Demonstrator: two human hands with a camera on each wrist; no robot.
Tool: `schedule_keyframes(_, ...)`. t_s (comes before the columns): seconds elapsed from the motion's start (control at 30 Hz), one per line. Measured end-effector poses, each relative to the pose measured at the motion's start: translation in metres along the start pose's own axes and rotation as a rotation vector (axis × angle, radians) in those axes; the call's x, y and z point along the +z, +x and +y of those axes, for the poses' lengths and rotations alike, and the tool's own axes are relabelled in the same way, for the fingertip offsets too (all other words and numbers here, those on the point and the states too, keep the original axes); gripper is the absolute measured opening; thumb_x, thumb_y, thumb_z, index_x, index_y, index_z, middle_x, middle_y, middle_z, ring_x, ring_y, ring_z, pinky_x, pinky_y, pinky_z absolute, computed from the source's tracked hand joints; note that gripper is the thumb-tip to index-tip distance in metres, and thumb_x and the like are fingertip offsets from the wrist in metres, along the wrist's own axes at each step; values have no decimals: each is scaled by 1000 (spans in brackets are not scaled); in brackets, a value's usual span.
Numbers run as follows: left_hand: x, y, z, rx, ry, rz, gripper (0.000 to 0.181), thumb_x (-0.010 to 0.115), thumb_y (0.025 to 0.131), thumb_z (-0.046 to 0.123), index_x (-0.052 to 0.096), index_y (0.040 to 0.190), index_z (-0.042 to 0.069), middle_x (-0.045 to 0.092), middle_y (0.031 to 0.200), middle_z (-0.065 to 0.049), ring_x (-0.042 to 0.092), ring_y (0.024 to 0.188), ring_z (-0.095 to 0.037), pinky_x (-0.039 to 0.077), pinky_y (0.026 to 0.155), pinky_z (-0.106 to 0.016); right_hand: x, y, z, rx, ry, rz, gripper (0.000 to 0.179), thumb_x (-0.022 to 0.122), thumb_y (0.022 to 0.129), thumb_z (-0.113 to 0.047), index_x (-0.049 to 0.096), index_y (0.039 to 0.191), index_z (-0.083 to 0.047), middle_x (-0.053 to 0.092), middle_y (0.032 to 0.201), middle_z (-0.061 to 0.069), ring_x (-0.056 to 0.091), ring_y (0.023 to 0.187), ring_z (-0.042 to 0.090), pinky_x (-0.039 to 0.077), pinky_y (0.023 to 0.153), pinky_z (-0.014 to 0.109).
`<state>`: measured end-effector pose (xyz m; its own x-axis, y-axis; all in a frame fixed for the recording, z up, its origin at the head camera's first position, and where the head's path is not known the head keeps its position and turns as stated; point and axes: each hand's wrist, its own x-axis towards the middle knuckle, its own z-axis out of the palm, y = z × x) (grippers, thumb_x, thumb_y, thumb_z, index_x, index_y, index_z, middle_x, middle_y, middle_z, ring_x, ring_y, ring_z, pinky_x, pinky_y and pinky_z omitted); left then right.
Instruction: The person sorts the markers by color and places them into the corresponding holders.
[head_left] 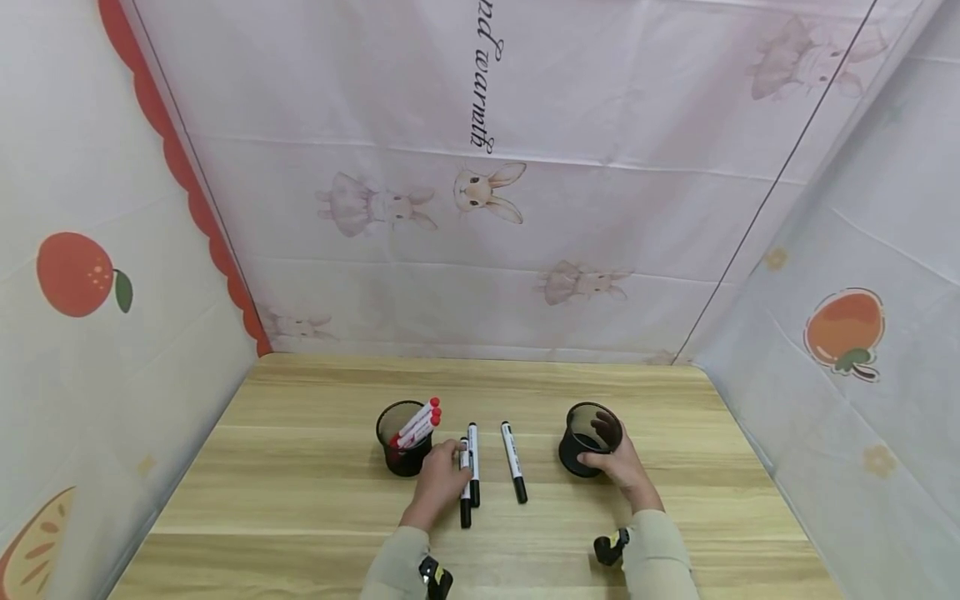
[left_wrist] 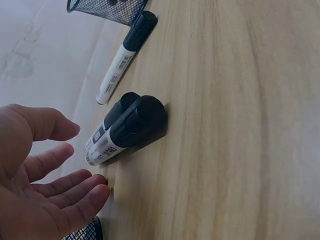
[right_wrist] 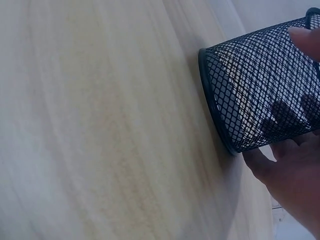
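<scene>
Nearest, a sleeve (head_left: 397, 562) enters from the tabletop's (head_left: 300, 475) near side. The left hand (head_left: 438, 483), thumb and fingers spread apart and gripping nothing, is just beside two black-capped markers (head_left: 465, 500) lying close together, caps toward the near edge. A third marker (head_left: 513, 462) lies apart from them, toward the right edge. The right hand (head_left: 624, 467) grips the right mesh cup (head_left: 572, 454), thumb and fingers on opposite sides of its wall; I cannot tell whether its base sits flat. Nearer the left edge stands the left mesh cup (head_left: 397, 462), holding red-ended markers (head_left: 418, 427) that lean toward the right edge. Beyond the far edge hangs a rabbit-printed cloth (head_left: 420, 308).
</scene>
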<state>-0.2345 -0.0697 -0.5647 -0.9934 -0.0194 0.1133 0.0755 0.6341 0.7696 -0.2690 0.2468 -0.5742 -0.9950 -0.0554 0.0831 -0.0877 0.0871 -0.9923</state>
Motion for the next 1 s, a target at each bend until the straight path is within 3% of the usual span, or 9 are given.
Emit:
schedule_keyframes(0.3,3,4,3,-35,85,29,35,72,69,8,64,103,4,57,86,-6,49,71,-19,44,60,-35,-1,-2,-4,17,3,-6,89,74,66,11,26,141,1,32,138,29,26,130,39,23,104,51)
schedule_keyframes(0.43,6,6,1,-64,64,27,36,72,69,6,63,104,2,59,88,-7,50,67,-18,43,55,-32,0,-5,-16,23,-6,-21,89,74,66,12,25,141,4,31,138,32,26,129,42,21,104,53)
schedule_keyframes(0.63,6,8,-3,-78,34,36,33,75,68,5,63,99,0,64,88,-10,56,68,-15,47,56,-30,2,-9,-28,11,-36,-48,90,74,67,10,23,141,6,29,138,33,25,129,45,21,103,55)
schedule_keyframes(0.8,5,9,-3,-80,7,30,32,77,66,3,62,94,-2,63,81,-9,56,68,-15,48,57,-31,2,-10,-31,-8,-47,-55,90,74,67,10,23,140,8,29,138,34,25,128,46,20,103,55)
schedule_keyframes(1.0,7,10,-3,-141,-5,4,33,77,67,4,64,96,-4,63,82,-9,55,65,-15,48,55,-29,-1,-7,-26,-8,-79,-66,89,76,65,9,25,138,9,31,136,35,27,127,47,21,103,56)
